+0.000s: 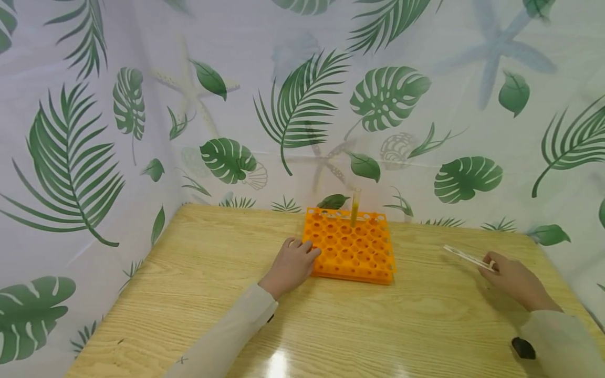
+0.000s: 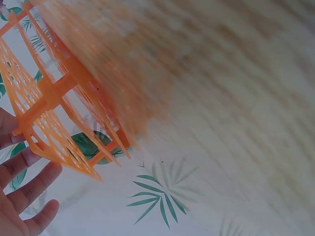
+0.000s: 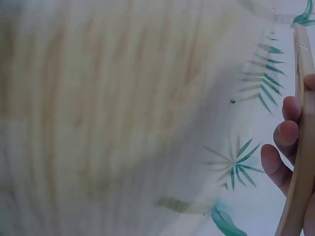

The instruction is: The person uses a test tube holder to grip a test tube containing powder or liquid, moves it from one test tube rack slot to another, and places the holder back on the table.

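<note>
An orange test tube rack (image 1: 352, 247) with many round holes sits on the wooden table (image 1: 331, 325), towards the back. One tube (image 1: 355, 207) with yellowish contents stands upright in its back row. My left hand (image 1: 295, 260) rests on the table with straight fingers touching the rack's left edge; the left wrist view shows the rack (image 2: 49, 108) just beyond those spread fingers (image 2: 22, 196). To the right of the rack, my right hand (image 1: 496, 265) pinches a clear test tube (image 1: 465, 256) just above the table, its free end pointing left. In the right wrist view this tube (image 3: 300, 147) crosses my fingers (image 3: 283, 137).
A white curtain printed with green leaves (image 1: 302, 105) encloses the table at the back and on both sides. The table's front edge is out of view. A small black device (image 1: 523, 347) sits at my right sleeve.
</note>
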Demonstrator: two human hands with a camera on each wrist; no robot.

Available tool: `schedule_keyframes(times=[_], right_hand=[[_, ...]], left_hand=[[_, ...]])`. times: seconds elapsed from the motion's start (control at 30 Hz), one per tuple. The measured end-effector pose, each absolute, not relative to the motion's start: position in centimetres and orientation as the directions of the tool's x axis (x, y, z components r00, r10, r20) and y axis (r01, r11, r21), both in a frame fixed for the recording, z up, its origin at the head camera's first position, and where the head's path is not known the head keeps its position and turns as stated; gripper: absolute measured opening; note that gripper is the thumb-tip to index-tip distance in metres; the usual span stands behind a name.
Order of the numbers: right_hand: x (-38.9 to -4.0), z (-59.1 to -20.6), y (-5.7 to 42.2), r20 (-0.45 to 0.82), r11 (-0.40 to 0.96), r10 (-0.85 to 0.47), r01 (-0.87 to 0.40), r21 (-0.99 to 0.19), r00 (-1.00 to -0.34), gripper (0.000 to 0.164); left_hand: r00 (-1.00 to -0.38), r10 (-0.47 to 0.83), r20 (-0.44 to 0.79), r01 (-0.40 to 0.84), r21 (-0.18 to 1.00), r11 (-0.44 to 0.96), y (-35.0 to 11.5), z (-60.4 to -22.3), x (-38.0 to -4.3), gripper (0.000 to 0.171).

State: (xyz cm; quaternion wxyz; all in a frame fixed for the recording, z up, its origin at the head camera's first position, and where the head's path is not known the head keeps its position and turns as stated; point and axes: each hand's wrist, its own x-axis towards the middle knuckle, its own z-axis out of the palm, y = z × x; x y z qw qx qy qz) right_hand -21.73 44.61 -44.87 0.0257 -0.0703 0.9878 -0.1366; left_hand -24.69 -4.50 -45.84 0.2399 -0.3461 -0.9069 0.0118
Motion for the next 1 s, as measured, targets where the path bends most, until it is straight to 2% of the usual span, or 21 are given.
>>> schedule_keyframes(times=[0.33,0.77,1.0], right_hand=[[-21.5,-45.8,45.8,-0.045,0.954,-0.150,-0.133,-0.270,-0.988,0.031],[-21.5,-46.6,46.3,-0.115,0.960,-0.108,-0.073,-0.271,-0.987,0.030],[-21.3,-46.3,46.1,-0.137,0.956,-0.118,-0.075,-0.283,-0.984,0.031]], left_hand=[[-0.648,0.629,0.429,0.622,-0.179,0.763,-4.5,-46.0,-24.9,0.009],[-0.647,0.629,0.431,0.624,-0.175,0.762,-4.5,-46.2,-24.9,0.009],[-0.625,0.631,0.460,0.634,-0.173,0.754,-4.6,-45.8,-24.6,0.004]])
